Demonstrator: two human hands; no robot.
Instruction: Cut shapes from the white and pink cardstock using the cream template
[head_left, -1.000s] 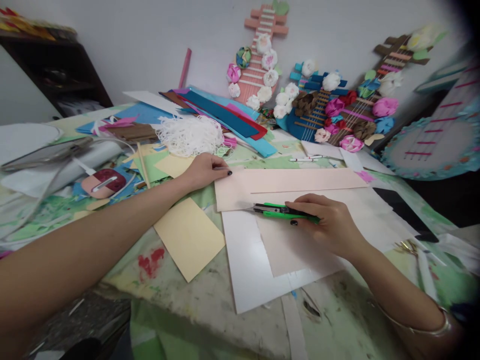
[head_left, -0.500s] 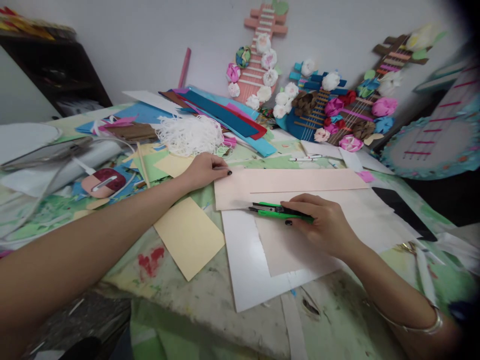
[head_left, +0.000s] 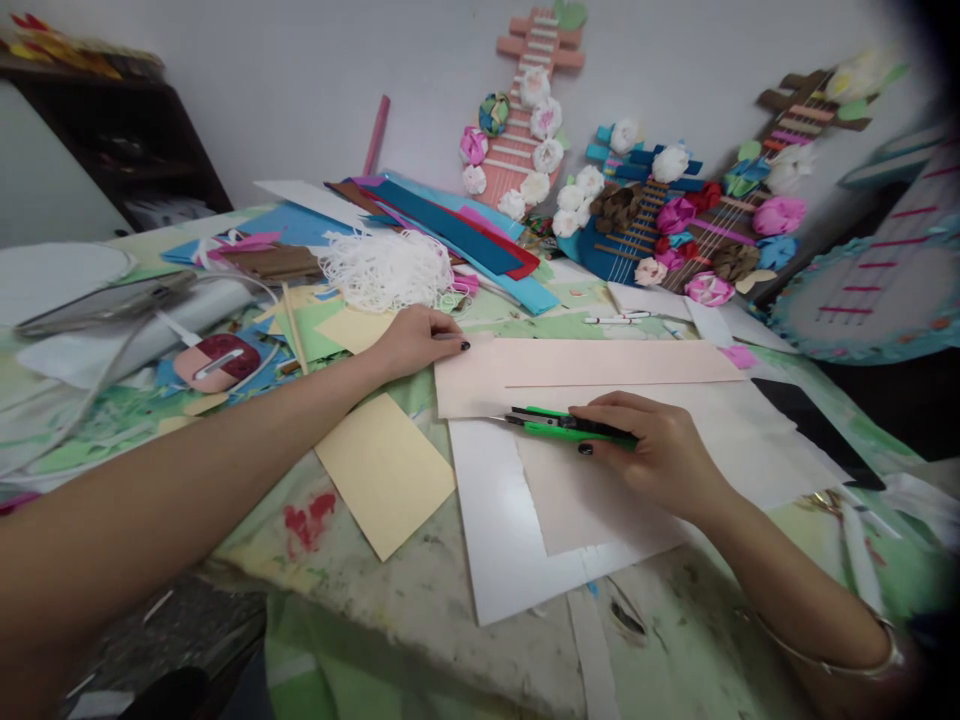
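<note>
While the left hand (head_left: 421,342) presses the pale pink paper (head_left: 469,385), the right hand (head_left: 671,455) grips a green cutter (head_left: 559,425)

From where I stand, the right fingers (head_left: 622,402) are wrapped round the cutter's handle, its front end pointing left, just by the lower edge of the pink paper; whether the blade touches it, I cannot tell. The left fingers are curled, with the thumb laid on the paper's left end; how widely they are parted beneath, I cannot see.

The pink paper lies flat in the middle of the cloth-covered worktop (head_left: 420,595), over other pale sheets, and a glossy white board (head_left: 491,520) shows underneath. Just left of the board is a yellow sheet (head_left: 386,475). Past the left hand sits a tangle of white cord (head_left: 386,268), and farther left a pink-and-red case (head_left: 217,362). Along the back, a pink paper instrument (head_left: 525,150) trimmed with flowers leans against the wall (head_left: 300,90).
</note>
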